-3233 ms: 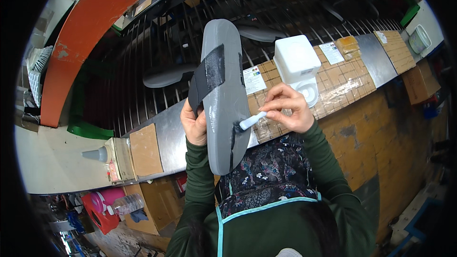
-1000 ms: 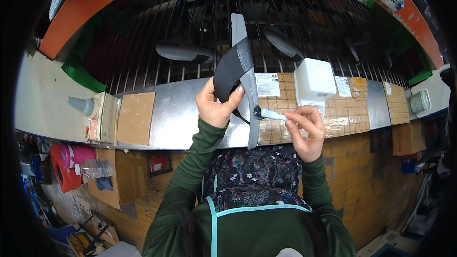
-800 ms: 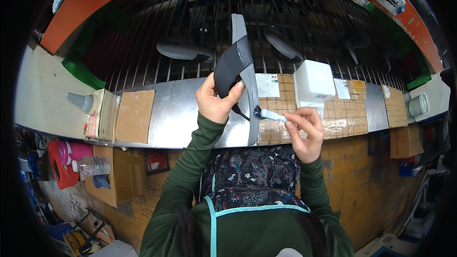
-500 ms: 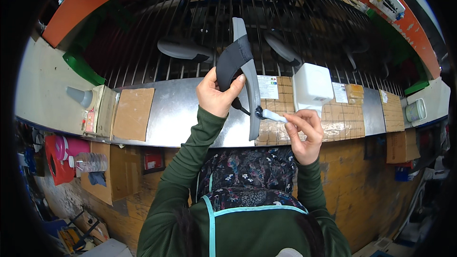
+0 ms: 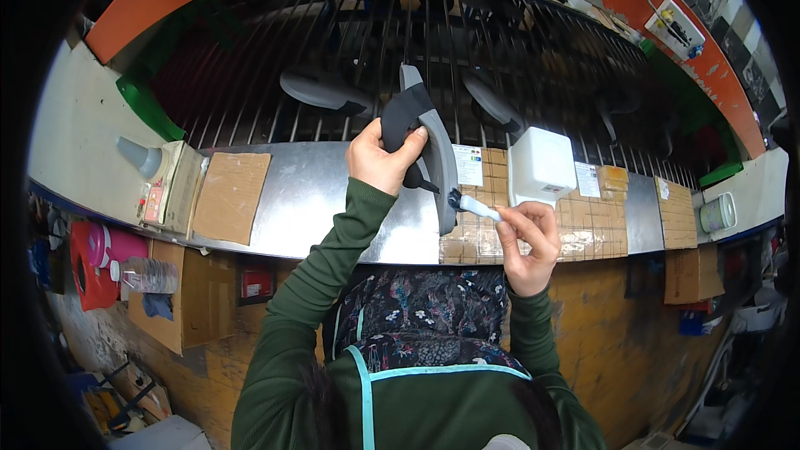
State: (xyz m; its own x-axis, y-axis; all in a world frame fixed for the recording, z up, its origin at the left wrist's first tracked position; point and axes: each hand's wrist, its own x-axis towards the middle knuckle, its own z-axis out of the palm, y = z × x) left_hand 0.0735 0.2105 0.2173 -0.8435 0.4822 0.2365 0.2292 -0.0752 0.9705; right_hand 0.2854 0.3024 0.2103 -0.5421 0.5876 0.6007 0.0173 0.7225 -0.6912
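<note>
My left hand (image 5: 385,158) is closed around a shoe (image 5: 406,107) with a black fabric upper and a grey sole, its thumb pressed near the sole. The shoe stands on edge in the air, with the sole facing right and a dark strap hanging behind it. In my right hand (image 5: 531,242) a small brush (image 5: 480,208) with a white handle is pinched between thumb and fingers. Its dark bristles touch the sole's edge near the lower end. To the right of the shoe stands a white plastic container (image 5: 542,162) on the cardboard-covered bench.
A metal-topped bench (image 5: 321,208) borders a rack of rollers (image 5: 250,108), where several grey-soled shoe parts (image 5: 321,90) lie. At left are a cardboard sheet (image 5: 232,198) and a grey cup (image 5: 140,156). Below stand a carton (image 5: 208,300) and a clear bottle (image 5: 148,276).
The shoe's top end has come down and nearer, and the shoe looks slightly turned. The bristles stay against the lower part of the sole. The whole view has shifted a little.
</note>
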